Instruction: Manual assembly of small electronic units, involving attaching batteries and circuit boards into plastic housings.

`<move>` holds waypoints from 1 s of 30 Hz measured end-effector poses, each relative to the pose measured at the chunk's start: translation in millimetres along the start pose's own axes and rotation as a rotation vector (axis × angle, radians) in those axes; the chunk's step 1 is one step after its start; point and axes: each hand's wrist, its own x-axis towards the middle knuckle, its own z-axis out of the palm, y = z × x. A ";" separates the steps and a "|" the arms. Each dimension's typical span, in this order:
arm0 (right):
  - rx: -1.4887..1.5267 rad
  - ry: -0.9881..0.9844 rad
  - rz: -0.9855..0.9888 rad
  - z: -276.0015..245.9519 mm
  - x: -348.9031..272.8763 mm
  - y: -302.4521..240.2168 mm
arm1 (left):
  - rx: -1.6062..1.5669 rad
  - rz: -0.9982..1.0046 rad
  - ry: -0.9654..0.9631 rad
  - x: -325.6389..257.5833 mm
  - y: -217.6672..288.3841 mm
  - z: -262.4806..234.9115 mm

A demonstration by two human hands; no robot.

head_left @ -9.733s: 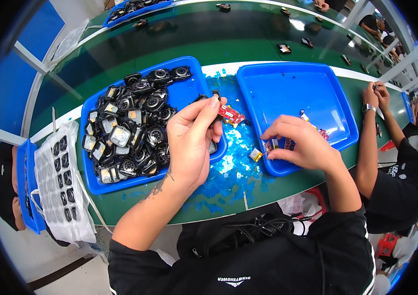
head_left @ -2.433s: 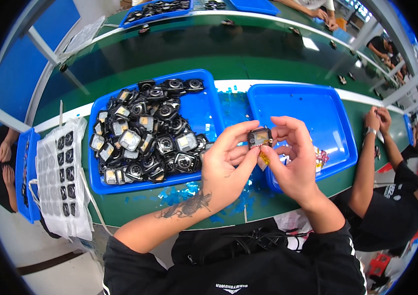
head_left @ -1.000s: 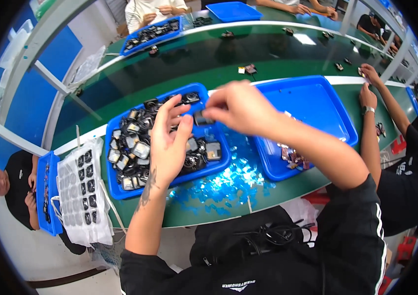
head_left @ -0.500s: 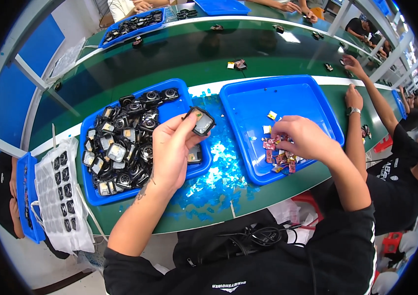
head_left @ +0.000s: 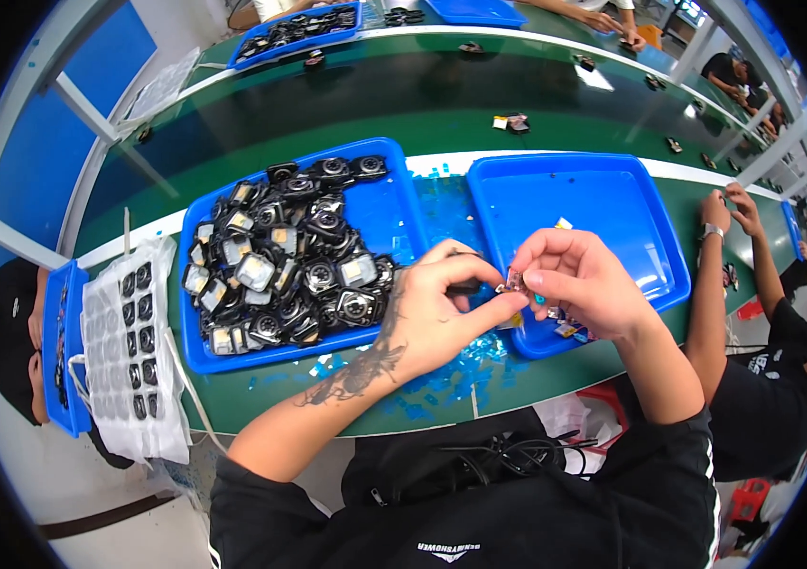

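My left hand (head_left: 436,308) is closed around a black watch case (head_left: 464,286), mostly hidden behind the fingers. Facing it, my right hand (head_left: 582,283) pinches a small pinkish circuit piece (head_left: 515,281) at the left fingertips. Whether piece and case touch is hidden. Both hands are over the gap between two blue trays and the near left part of the right one. A heap of black watch cases (head_left: 318,277) fills much of the left tray (head_left: 394,204). Small pink and white parts (head_left: 569,329) lie in the right tray (head_left: 602,194), partly behind my right hand.
Blue film scraps (head_left: 481,358) litter the green bench between the trays. A white moulded tray (head_left: 109,332) with black parts stands at the left. Beyond runs a green belt (head_left: 403,100) carrying small assemblies (head_left: 514,122). A co-worker's forearms (head_left: 707,284) are close on the right.
My right hand has lifted from the small parts with a pinkish piece and come to my left hand. The left hand has moved right and turned, hiding most of the watch case.
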 end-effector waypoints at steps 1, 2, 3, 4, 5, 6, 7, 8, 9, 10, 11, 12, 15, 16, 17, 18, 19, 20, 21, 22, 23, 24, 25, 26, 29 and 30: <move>0.047 0.005 -0.012 5.4 1.1 0.6 | -0.078 0.054 0.010 -0.6 -7.3 3.0; 0.002 0.015 -0.029 3.3 2.1 3.0 | -0.201 0.039 0.054 -0.8 -5.6 6.0; 0.001 0.012 -0.029 4.7 3.2 4.2 | -0.326 0.024 0.098 -1.8 -4.2 7.2; 0.020 0.043 -0.051 7.5 3.8 5.5 | -0.327 0.026 0.101 -2.8 -5.5 6.3; 0.038 0.069 -0.072 10.5 4.3 6.2 | -0.330 0.025 0.133 -3.3 -7.7 5.3; 0.002 0.099 -0.144 16.3 1.8 8.6 | -0.333 0.025 0.165 -3.2 -9.7 4.4; -0.033 0.129 -0.216 22.2 -2.0 11.7 | -0.335 0.027 0.173 -1.7 -10.6 6.1; -0.079 0.195 -0.268 28.5 -4.6 15.0 | -0.346 0.056 0.180 -2.9 -11.0 7.6; -0.078 0.187 -0.267 28.4 -5.5 15.4 | -0.358 0.086 0.186 -4.7 -11.0 7.4; -0.128 0.229 -0.303 25.2 -8.1 15.2 | -0.292 0.089 0.154 -7.2 -9.9 4.7; -0.181 0.277 -0.339 22.4 -9.0 14.1 | -0.283 0.084 0.156 -7.9 -9.2 6.3; -0.205 0.293 -0.382 23.9 -6.0 9.5 | -0.237 0.075 0.145 -9.2 -6.8 3.8; -0.266 0.251 -0.403 25.2 -3.7 0.4 | -0.060 0.107 0.274 -11.4 -2.5 -4.5; -0.270 0.249 -0.402 26.9 -4.9 -2.3 | -0.001 0.167 0.276 -7.7 0.4 -7.7; -0.231 0.261 -0.365 30.2 -6.3 -3.6 | -0.001 0.164 0.281 -6.3 2.4 -9.9; -0.191 0.272 -0.327 32.4 -6.5 -3.9 | 0.001 0.184 0.173 -5.6 4.0 -11.6; -0.190 0.266 -0.325 32.0 -5.4 -2.5 | 0.003 0.203 0.064 -5.9 4.3 -12.4; -0.187 0.241 -0.320 29.6 -5.4 -0.9 | -0.052 0.176 0.020 -6.1 4.3 -10.2; -0.182 0.217 -0.315 28.0 -5.2 0.5 | -0.054 0.177 0.021 -6.6 4.4 -9.5; -0.184 0.217 -0.315 27.4 -4.5 1.4 | -0.066 0.167 0.027 -7.1 4.5 -9.1; -0.185 0.208 -0.290 26.8 -3.5 2.6 | -0.077 0.154 0.033 -7.5 4.4 -9.1; -0.187 0.200 -0.265 26.4 -3.2 3.1 | -0.077 0.154 0.033 -7.8 3.9 -9.8; -0.187 0.201 -0.264 26.4 -3.7 3.3 | -0.053 0.137 0.010 -8.3 3.0 -10.9; -0.200 0.196 -0.246 26.4 -3.9 3.7 | -0.029 0.119 -0.013 -8.4 1.6 -11.4; -0.201 0.181 -0.233 26.7 -4.3 6.3 | -0.068 0.174 0.013 -8.4 -2.0 -7.6; -0.188 0.171 -0.238 27.0 -4.7 7.1 | -0.068 0.173 0.010 -8.9 -2.0 -7.2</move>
